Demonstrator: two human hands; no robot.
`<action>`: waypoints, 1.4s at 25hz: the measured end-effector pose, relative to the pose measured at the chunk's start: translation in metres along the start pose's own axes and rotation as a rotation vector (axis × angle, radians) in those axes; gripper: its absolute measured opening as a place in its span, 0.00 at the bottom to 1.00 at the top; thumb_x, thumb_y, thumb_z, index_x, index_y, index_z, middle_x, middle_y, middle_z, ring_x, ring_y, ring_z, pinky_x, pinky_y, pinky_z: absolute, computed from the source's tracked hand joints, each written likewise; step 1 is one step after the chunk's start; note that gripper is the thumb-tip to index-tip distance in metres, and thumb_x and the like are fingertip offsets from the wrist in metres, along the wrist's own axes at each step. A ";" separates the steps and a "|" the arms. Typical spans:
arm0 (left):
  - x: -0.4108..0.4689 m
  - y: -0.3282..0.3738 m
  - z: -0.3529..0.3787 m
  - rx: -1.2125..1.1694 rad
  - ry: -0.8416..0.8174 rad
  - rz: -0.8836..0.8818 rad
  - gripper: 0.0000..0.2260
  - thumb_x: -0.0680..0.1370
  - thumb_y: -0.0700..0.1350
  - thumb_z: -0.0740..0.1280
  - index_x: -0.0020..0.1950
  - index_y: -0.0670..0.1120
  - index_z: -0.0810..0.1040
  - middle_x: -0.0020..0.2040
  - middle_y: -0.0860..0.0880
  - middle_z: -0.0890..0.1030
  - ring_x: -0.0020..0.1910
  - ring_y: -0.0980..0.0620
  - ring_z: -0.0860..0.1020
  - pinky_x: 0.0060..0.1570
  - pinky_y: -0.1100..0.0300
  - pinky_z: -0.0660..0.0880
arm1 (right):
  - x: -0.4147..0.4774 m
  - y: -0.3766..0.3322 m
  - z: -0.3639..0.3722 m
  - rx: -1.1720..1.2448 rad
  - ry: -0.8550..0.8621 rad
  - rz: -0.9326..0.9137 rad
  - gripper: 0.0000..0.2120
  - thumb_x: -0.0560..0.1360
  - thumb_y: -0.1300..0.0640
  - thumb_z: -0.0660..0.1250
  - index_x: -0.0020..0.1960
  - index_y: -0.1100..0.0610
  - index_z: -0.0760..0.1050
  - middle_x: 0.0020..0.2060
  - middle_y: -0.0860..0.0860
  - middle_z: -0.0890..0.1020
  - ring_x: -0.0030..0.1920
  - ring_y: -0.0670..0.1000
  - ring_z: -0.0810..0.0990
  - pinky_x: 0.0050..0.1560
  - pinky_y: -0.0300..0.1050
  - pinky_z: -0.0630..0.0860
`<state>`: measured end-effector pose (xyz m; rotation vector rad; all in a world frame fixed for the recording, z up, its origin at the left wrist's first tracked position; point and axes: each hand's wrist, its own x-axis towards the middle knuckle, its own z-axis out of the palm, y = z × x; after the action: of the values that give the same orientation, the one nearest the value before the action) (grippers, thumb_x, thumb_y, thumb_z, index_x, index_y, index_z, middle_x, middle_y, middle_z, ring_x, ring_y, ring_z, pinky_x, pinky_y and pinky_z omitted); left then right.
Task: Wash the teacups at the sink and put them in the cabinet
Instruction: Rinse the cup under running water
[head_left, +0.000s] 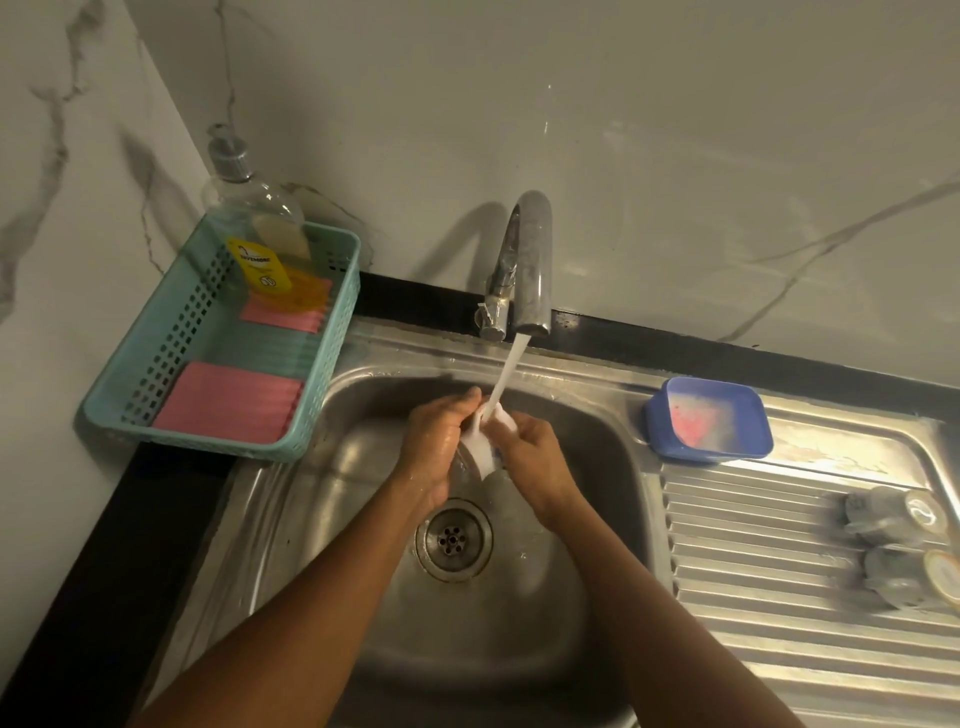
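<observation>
Over the steel sink (597, 431), both hands hold a small teacup (480, 452) under the running stream from the tap (530, 265). My left hand (439, 441) grips the cup from the left, and my right hand (535, 457) grips it from the right. Water and foam hide most of the cup. Two more teacups lie on the ribbed drainboard at the far right, one (888, 514) behind the other (904, 577).
A teal basket (332, 364) at the left holds a dish soap pump bottle (260, 234) and pink cloths (228, 405). A blue tub (709, 421) with soapy contents sits right of the tap. The drain (453, 538) lies below my hands.
</observation>
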<state>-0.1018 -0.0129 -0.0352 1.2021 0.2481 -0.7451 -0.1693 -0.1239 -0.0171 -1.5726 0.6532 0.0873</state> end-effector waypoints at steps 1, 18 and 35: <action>-0.001 -0.002 0.001 0.006 0.017 0.029 0.11 0.82 0.46 0.66 0.56 0.43 0.85 0.52 0.42 0.86 0.51 0.44 0.84 0.50 0.49 0.80 | 0.003 -0.001 0.003 0.021 0.097 0.043 0.11 0.81 0.53 0.66 0.49 0.60 0.81 0.40 0.55 0.86 0.41 0.52 0.85 0.38 0.41 0.80; 0.016 -0.006 0.009 -0.055 0.276 -0.145 0.20 0.83 0.55 0.59 0.53 0.42 0.84 0.45 0.41 0.87 0.44 0.44 0.86 0.47 0.49 0.83 | 0.005 0.003 0.029 0.740 -0.140 0.158 0.13 0.81 0.61 0.65 0.64 0.64 0.77 0.55 0.60 0.84 0.52 0.54 0.85 0.51 0.45 0.82; -0.001 -0.037 -0.031 -0.117 0.271 -0.336 0.18 0.83 0.57 0.60 0.55 0.45 0.81 0.53 0.42 0.84 0.54 0.42 0.81 0.66 0.44 0.73 | 0.018 0.031 0.031 -1.378 -0.129 -0.239 0.10 0.80 0.63 0.63 0.60 0.58 0.77 0.54 0.54 0.83 0.52 0.53 0.83 0.50 0.45 0.80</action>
<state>-0.1199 0.0099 -0.0741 1.1614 0.7229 -0.8428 -0.1585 -0.1005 -0.0562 -2.9146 0.2405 0.5407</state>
